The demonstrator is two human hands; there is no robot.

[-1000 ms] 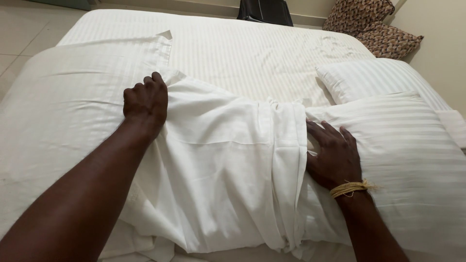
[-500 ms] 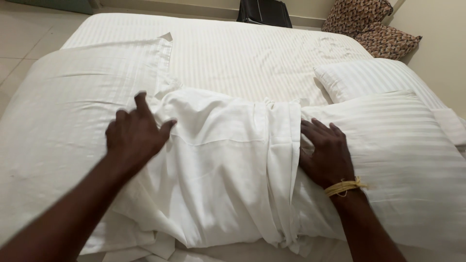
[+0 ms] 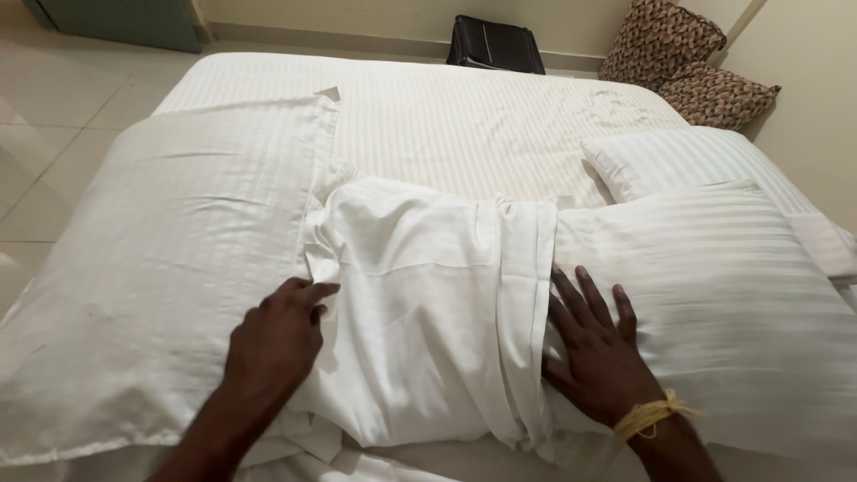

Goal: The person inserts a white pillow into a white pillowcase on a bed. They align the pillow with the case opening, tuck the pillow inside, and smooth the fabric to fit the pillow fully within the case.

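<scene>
A black bag [image 3: 496,43] stands on the floor beyond the bed at twelve o'clock. Two brown patterned cushions [image 3: 687,62] lean in the corner at two o'clock. A green cabinet [image 3: 116,20] and pale floor tiles [image 3: 54,116] fill ten o'clock.

pillows [image 3: 178,259] flank sheet [image 3: 420,312], bed [image 3: 464,125] beyond open

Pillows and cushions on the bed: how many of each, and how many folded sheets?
White pillows: 3 (left, right front, right rear)
Patterned cushions: 2 (upper, lower)
Folded sheets: 1, lying between the left hand and right hand
Total: 6
</scene>
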